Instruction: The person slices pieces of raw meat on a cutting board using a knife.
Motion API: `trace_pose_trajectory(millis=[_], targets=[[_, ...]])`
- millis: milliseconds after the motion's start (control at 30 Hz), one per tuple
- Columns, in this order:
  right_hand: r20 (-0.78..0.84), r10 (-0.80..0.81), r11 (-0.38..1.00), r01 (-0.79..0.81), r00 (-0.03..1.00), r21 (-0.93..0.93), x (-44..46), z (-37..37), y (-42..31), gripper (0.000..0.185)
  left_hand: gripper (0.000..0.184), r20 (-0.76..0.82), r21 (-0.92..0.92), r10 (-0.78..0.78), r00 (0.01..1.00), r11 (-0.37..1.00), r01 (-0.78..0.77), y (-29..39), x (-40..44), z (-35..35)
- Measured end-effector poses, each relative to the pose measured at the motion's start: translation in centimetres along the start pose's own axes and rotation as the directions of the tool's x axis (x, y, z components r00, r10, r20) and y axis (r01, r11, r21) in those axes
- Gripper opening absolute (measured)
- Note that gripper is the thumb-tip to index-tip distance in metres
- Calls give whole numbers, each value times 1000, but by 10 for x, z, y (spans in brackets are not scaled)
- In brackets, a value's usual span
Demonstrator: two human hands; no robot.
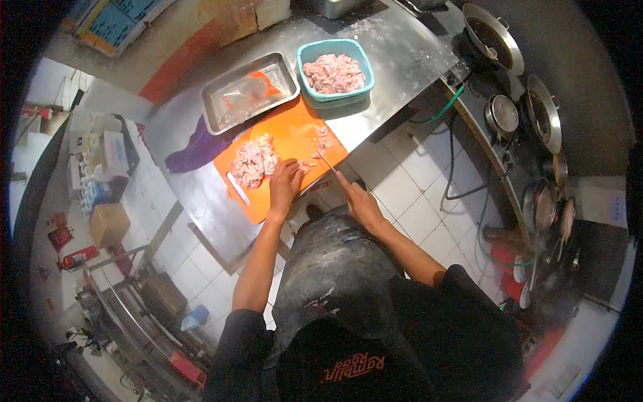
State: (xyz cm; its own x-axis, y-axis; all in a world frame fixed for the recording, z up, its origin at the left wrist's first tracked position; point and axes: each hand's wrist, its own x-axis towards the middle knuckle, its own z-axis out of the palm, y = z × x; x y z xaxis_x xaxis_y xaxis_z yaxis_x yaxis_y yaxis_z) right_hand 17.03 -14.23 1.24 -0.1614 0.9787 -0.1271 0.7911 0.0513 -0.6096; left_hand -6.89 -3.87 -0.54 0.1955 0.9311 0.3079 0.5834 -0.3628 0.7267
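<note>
My right hand (362, 204) is wrapped round the handle of a knife (326, 160), whose blade points up and left over the orange cutting board (249, 206). My left hand (287, 182) is at the board's near edge, its fingers bent and pressed on a small piece of raw meat (305, 166). Left of that hand lies a heap of pale pink raw meat (254, 161), with a white strip, perhaps the board's handle, beside it. Small cut pieces (322, 139) lie just beyond the knife tip.
A metal tray (213, 119) and a turquoise tub (369, 79) full of raw meat stand behind the board on the steel table (402, 57). A purple cloth (195, 149) lies left. Woks (514, 57) line the stove at right; a green hose (449, 107) hangs nearby.
</note>
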Motion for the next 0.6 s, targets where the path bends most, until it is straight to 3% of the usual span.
trace_pose_trajectory(millis=[67, 167, 233, 300, 400, 533, 600], targets=[[83, 19, 998, -24, 996, 64, 5, -1, -16, 95, 19, 26, -17, -18, 999, 1000, 19, -7, -4, -2], [47, -55, 998, 53, 997, 32, 2, 33, -12, 93, 22, 42, -49, -35, 998, 998, 37, -5, -3, -3], [28, -31, 997, 29, 999, 68, 3, 34, -10, 89, 24, 30, -62, -40, 999, 997, 42, -8, -6, -2], [43, 87, 996, -86, 995, -17, 8, 27, -7, 85, 27, 58, 13, -3, 998, 1000, 2, -13, -6, -3], [-27, 34, 999, -33, 999, 30, 8, 24, -16, 82, 27, 75, 29, -19, 997, 999, 17, -13, -9, -4], [16, 15, 998, -16, 1000, 68, 7, 34, -24, 81, 27, 89, 8, -55, 995, 998, 54, -15, -8, -3], [16, 6, 999, -6, 1000, 44, 8, 39, -24, 79, 28, 10, 52, 51, 999, 997, -52, -15, -7, 1]])
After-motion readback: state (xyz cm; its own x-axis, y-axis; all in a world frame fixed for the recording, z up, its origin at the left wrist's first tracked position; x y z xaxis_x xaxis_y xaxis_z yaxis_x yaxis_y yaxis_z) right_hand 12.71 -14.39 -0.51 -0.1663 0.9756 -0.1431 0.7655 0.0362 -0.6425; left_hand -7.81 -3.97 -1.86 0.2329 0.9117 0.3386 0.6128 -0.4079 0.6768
